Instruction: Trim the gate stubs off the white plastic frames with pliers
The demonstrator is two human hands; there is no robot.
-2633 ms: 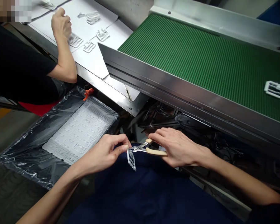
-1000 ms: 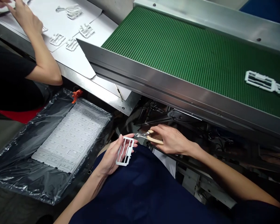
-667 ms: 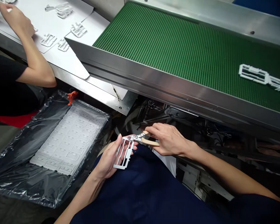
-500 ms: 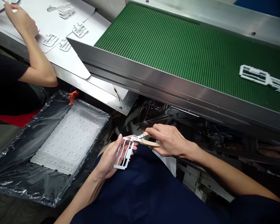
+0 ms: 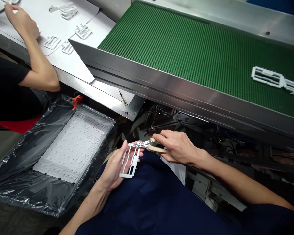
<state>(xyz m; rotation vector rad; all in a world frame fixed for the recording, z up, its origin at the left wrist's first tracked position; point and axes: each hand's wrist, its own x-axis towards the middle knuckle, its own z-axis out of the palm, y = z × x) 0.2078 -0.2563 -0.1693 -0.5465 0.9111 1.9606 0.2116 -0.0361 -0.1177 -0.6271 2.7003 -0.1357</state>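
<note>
My left hand [image 5: 114, 166] holds a white plastic frame [image 5: 134, 160], a rectangular molded part with thin bars across it, above my lap. Its thumb presses on the frame's edge while the fingers lie behind it. My right hand [image 5: 177, 148] grips a pair of cutting pliers [image 5: 158, 149] with cream-coloured handles, which stand apart. The plier jaws meet the upper end of the frame, close to my left fingertips. Whether the blades are closed on the plastic I cannot tell.
A green conveyor belt [image 5: 176, 45] with a metal side rail [image 5: 147, 75] carries another white molded part [image 5: 267, 78]. At left, a plastic-lined bin [image 5: 17, 176] with an orange clamp [image 5: 76, 101] holds layered white parts [image 5: 71, 147]. A co-worker's arm [image 5: 36, 58] rests at the table [image 5: 75, 70], where several white pieces lie.
The plier handles look slightly closer together. Both hands and the white frame are otherwise almost where they were.
</note>
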